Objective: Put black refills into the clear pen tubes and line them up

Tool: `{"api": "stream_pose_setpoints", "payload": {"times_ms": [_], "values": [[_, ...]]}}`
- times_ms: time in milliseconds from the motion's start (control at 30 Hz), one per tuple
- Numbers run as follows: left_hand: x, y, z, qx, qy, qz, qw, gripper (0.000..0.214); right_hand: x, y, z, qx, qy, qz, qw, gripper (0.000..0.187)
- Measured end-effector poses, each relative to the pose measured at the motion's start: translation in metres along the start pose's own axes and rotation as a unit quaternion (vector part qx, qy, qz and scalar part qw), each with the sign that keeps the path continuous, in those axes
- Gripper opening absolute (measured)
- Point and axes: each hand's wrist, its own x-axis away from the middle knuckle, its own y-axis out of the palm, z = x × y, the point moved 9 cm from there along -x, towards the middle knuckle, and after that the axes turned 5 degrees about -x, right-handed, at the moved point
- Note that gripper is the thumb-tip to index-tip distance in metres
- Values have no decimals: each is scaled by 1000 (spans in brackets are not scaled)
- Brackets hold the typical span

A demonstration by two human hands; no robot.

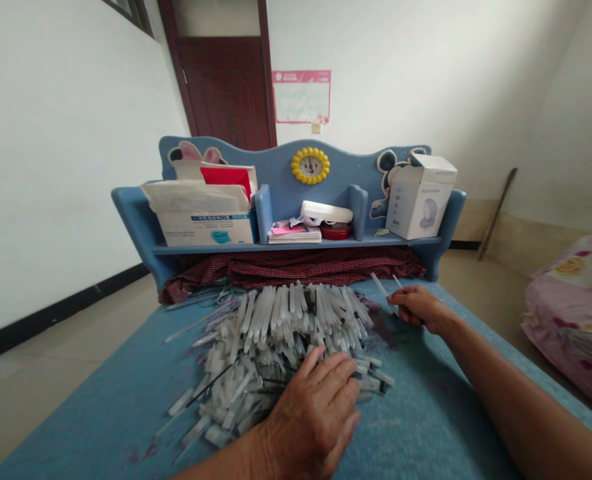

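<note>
A big pile of slim, translucent white plastic pieces point(281, 313) lies mid-table, its far part lined up in a rough row and its near part jumbled. A few thin black sticks are mixed in. My left hand point(319, 407) lies over the near right side of the pile, fingers stretched out. To the right of the pile, my right hand point(416, 307) is closed, with thin translucent plastic sticks point(379, 285) poking out beyond its fingers. How many it grips, and their lower ends, I cannot make out.
A blue shelf unit point(256, 252) stands along the table's far edge, holding a mask box point(201, 230), a white carton point(419, 200) and a red round tin point(336, 231). Dark checked cloth point(296, 267) is bunched beneath it. Floral bedding point(576, 320) sits at the right.
</note>
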Motion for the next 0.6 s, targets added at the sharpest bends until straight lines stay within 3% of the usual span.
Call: {"api": "stream_pose_setpoints", "payload": {"times_ms": [100, 200, 300, 367, 467, 533, 600], "values": [[-5, -9, -3, 21, -23, 12, 999, 24, 7, -1, -9, -39, -25, -10, 999, 25], [-7, -21, -11, 73, -56, 66, 994, 25, 23, 8, -29, -68, -64, -43, 995, 26], [-6, -23, -34, 168, -159, 88, 969, 24, 45, 31, -51, -75, -96, -109, 987, 29], [-1, -13, -55, 271, -274, 69, 920, 26, 62, 51, -64, -66, -122, -175, 975, 27], [10, 4, -75, 429, -407, 60, 804, 38, 83, 76, -76, -57, -151, -227, 960, 20], [13, 11, -78, 497, -444, 64, 743, 43, 95, 93, -79, -61, -167, -259, 949, 15], [12, 15, -77, 542, -452, 64, 706, 39, 106, 108, -82, -65, -182, -291, 937, 14]]}}
